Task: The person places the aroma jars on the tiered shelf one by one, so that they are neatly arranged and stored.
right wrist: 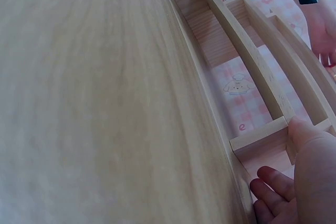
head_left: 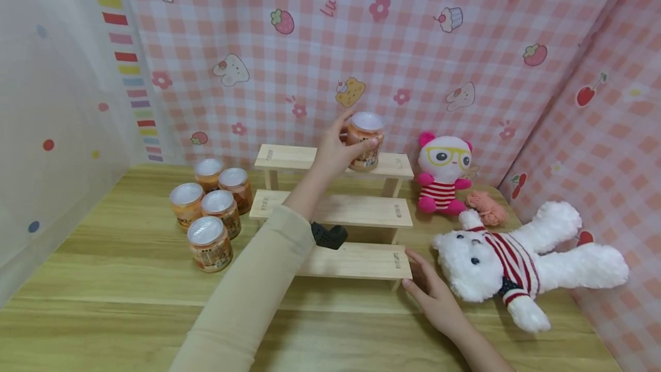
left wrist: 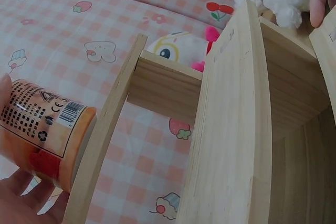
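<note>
My left hand (head_left: 333, 151) holds a jar (head_left: 366, 157) with an orange printed label and a pale lid, thumb across its front. The jar is upright at the right part of the top tier of a three-step wooden display stand (head_left: 361, 211). In the left wrist view, the base of the jar (left wrist: 47, 129) meets the top board's edge. My right hand (head_left: 436, 297) grips the right end of the lowest tier, thumb at the front corner and a finger at the back corner. The right wrist view has its thumb on the board (right wrist: 262, 77) and other fingers curled below.
Several matching jars (head_left: 210, 244) stand grouped left of the stand. A pink-and-white panda plush (head_left: 441, 168) sits at the right, with pink yarn (head_left: 487, 208) beside it. A white plush bear (head_left: 521, 263) lies near my right hand. Checked cloth (head_left: 310, 45) hangs behind the wooden table (head_left: 129, 314).
</note>
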`<state>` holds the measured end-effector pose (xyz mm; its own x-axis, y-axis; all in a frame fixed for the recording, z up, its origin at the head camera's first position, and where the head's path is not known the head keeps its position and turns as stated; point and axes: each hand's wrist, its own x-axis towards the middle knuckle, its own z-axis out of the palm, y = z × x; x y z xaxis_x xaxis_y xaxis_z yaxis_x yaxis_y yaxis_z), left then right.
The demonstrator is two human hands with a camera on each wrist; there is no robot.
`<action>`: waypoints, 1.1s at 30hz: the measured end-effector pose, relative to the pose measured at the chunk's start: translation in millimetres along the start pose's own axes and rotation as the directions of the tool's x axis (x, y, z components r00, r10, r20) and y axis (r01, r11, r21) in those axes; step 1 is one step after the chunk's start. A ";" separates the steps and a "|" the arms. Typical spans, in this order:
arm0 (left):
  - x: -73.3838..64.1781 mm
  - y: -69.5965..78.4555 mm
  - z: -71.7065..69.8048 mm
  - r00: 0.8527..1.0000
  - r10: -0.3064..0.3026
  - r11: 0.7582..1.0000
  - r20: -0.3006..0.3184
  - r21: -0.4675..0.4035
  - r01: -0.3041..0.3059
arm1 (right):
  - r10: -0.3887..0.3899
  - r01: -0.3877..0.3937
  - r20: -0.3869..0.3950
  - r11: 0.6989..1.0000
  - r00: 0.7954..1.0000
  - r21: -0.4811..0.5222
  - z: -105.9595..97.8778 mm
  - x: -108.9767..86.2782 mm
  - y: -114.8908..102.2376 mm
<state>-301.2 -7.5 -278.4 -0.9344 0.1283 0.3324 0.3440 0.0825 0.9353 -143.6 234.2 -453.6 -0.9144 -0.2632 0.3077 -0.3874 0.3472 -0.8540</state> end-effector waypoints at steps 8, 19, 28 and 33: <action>-9.6 3.9 -11.4 1.000 -0.020 1.000 -0.006 0.005 0.020 | -0.020 0.020 0.004 1.000 1.000 0.003 -0.4 0.4 -1.7; -36.3 9.3 -29.4 0.998 0.048 0.998 -0.030 0.034 -0.047 | -0.013 0.013 -0.009 1.000 1.000 -0.007 0.1 -0.2 -1.2; -67.4 9.7 -41.7 0.994 0.106 0.994 -0.025 -0.016 -0.106 | -0.016 0.016 -0.007 1.000 1.000 -0.009 0.1 -0.8 0.0; -90.0 6.5 -51.8 0.989 0.147 0.988 -0.021 0.043 -0.146 | -0.013 0.013 -0.014 1.000 1.000 -0.017 0.2 0.0 1.1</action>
<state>-219.6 -69.7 -295.9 -0.8754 0.1186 0.4687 0.4804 0.1055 0.8707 -143.9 234.4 -454.6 -0.9108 -0.2551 0.3247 -0.4011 0.3592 -0.8427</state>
